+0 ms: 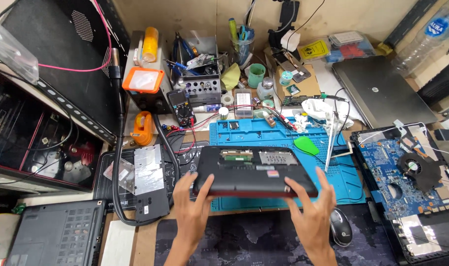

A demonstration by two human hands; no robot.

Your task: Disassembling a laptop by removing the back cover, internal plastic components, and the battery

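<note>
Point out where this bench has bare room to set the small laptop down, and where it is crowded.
Freest is the dark desk mat between the left hand and right hand, left of the mouse. The blue work mat shows a bare strip beside the green pick. The back row around the multimeter is crowded, as is the right side by the bare motherboard.

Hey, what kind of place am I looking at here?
Most likely an electronics repair bench for laptops. Both hands, left hand and right hand, hold a small laptop bottom side up over a blue repair mat. A bare laptop motherboard lies at right, and a multimeter lies behind.
</note>
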